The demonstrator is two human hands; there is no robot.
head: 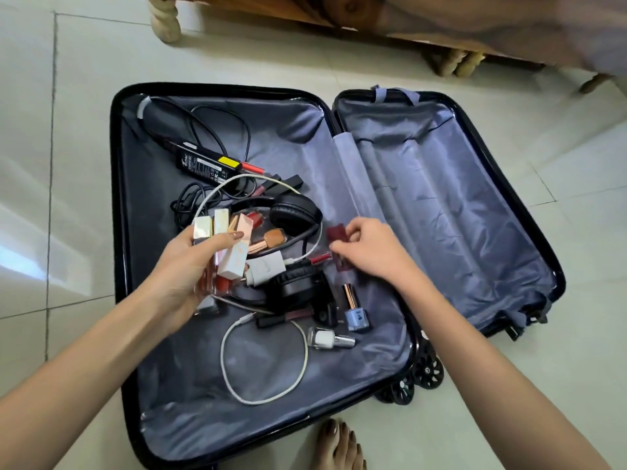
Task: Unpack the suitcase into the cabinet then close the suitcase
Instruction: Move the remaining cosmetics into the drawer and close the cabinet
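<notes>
A black suitcase [117, 205] lies open flat on the tiled floor, lined in grey-blue. Its left half holds black headphones [295, 212], a black power adapter [207, 162], a white cable [227, 361], and blue [356, 315] and white [327, 338] nail polish bottles. My left hand [183, 266] grips a bunch of lipstick tubes and small cosmetic boxes [220, 232] above the pile. My right hand [366, 249] pinches a small dark red cosmetic item [336, 232] near the hinge. The right half [475, 205] holds nothing loose.
A wooden piece of furniture [305, 11] with turned legs stands on the floor beyond the suitcase. A blurred sleeve or cloth fills the top right corner. My bare foot [337, 446] is on the tiles at the suitcase's near edge, beside its wheels [427, 371].
</notes>
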